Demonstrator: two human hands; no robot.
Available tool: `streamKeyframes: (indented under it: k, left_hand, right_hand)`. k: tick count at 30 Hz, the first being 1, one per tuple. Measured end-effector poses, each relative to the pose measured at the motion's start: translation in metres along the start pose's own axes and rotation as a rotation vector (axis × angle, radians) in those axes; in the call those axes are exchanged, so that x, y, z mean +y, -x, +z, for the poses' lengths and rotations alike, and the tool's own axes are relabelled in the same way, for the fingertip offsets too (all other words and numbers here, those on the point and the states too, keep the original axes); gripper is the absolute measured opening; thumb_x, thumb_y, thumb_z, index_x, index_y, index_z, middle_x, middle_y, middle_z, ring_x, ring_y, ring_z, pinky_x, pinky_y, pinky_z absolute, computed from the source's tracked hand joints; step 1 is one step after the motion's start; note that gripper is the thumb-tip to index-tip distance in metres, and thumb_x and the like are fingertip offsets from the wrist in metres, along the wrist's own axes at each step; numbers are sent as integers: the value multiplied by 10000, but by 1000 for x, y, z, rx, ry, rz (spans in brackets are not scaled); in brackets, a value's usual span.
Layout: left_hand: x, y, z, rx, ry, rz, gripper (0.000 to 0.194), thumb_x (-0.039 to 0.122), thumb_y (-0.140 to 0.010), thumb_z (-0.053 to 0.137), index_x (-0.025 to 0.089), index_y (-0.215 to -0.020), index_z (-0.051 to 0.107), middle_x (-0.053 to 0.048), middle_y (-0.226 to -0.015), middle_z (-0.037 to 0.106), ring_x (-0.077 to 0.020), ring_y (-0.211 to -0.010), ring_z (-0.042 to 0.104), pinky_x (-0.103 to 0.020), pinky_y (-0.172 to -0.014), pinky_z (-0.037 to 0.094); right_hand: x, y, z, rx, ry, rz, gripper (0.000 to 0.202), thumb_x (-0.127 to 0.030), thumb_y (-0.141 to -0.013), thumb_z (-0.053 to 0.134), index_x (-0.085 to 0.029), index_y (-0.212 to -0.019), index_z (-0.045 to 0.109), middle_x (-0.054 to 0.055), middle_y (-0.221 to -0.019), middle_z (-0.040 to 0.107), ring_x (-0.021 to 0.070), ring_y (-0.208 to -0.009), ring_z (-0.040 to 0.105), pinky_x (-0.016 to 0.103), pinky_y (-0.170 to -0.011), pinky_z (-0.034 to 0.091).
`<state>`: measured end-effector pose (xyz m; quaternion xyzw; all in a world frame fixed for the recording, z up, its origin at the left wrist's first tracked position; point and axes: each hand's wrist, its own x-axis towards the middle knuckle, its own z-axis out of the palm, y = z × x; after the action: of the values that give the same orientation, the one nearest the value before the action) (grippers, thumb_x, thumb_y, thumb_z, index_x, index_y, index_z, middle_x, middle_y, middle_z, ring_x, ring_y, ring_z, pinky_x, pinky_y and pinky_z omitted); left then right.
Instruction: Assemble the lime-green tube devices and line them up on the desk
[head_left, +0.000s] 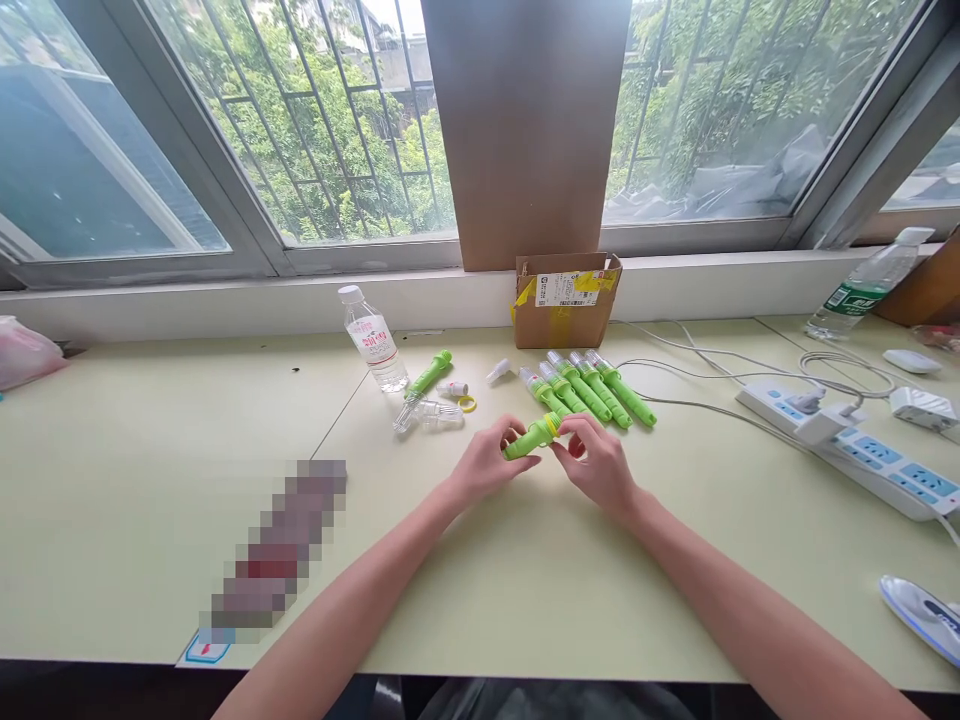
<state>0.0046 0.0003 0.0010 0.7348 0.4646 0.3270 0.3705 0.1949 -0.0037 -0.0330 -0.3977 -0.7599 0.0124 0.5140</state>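
My left hand (480,465) is closed around a green plastic tube (528,442), held tilted just above the table. At the tube's upper right end, the fingers of my right hand (601,468) pinch a yellow ring (553,424). Beyond my hands lies a row of several green sticks (589,390) with clear tips. To the left are another green tube (430,373), clear plastic pieces (442,414), a small clear part with a pinkish end (452,389) and a loose yellow ring (469,404). One whitish clear cap (498,371) lies apart.
An open cardboard box (562,318) stands against the windowsill. Water bottles stand at left (375,340) and far right (862,285). A white power strip (862,450) with cables occupies the right side. A pixelated patch (277,550) covers something at left.
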Motion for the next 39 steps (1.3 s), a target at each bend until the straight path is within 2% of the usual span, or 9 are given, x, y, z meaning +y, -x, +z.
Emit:
streamKeyframes:
  k: [2, 5, 12, 20, 25, 30, 34, 36, 39]
  left_hand:
    - [-4, -1, 2, 96, -85, 68, 265, 360, -705, 687, 195, -829, 521, 42, -694, 564, -84, -576, 454, -217, -550, 382]
    - [-6, -1, 3, 120, -50, 81, 225, 359, -737, 661, 181, -779, 530, 28, -684, 585, -89, -585, 491, -218, -559, 401]
    - [-1, 1, 0, -65, 240, -114, 314, 462, -764, 637, 159, -796, 562, 3, -680, 621, -73, -450, 519, -193, -406, 384]
    - [0, -1, -3, -136, 238, -168, 361, 512, -804, 573, 157, -867, 604, -39, -802, 668, -101, -548, 598, -184, -428, 397]
    - [5, 1, -2, -111, 179, -187, 396, 541, -828, 519, 160, -769, 610, 36, -529, 508, -67, -424, 458, -179, -396, 330]
    - [9, 2, -1, -192, 282, -260, 428, 565, -836, 492, 163, -701, 547, 61, -506, 429, -38, -345, 371, -176, -338, 243]
    - [6, 2, 1, -175, 325, -307, 361, 507, -735, 657, 187, -848, 535, 59, -607, 527, -31, -352, 370, -166, -319, 226]
    - [3, 2, 2, -148, 352, -322, 435, 444, -676, 730, 217, -955, 484, 63, -648, 582, -34, -351, 373, -161, -314, 238]
    - [0, 2, 4, -160, 401, -297, 394, 412, -697, 715, 215, -893, 436, 46, -660, 627, -34, -331, 375, -161, -310, 252]
  right_hand:
    - [0, 0, 0, 12, -15, 39, 99, -163, -830, 589, -208, -866, 508, 30, -880, 606, 76, -480, 513, 241, -467, 486]
    - [1, -1, 1, 25, -60, 79, 91, -186, -834, 597, -211, -859, 513, 40, -914, 605, 87, -516, 543, 245, -471, 500]
    - [2, 1, 3, -61, -93, 132, 111, -231, -860, 575, -213, -920, 483, 40, -927, 597, 110, -588, 601, 244, -470, 510]
    - [1, 1, 2, -49, -54, 99, 76, -226, -867, 573, -208, -869, 499, 33, -901, 600, 99, -571, 589, 238, -488, 505]
    - [2, 0, 3, -55, -32, 119, 90, -223, -859, 578, -208, -896, 497, 32, -902, 595, 100, -564, 588, 238, -485, 504]
    - [4, 1, 4, -64, -32, 130, 119, -238, -857, 584, -212, -914, 483, 30, -887, 589, 114, -584, 598, 245, -487, 507]
    - [4, 0, 3, -60, -44, 115, 101, -249, -867, 578, -209, -858, 486, 34, -884, 592, 112, -580, 593, 244, -488, 506]
    - [4, 0, 3, -47, -50, 108, 105, -248, -866, 581, -208, -842, 486, 36, -886, 594, 110, -575, 589, 245, -489, 507]
    - [4, 0, 3, -39, -55, 106, 110, -248, -860, 587, -210, -846, 484, 37, -890, 593, 113, -581, 589, 249, -490, 511]
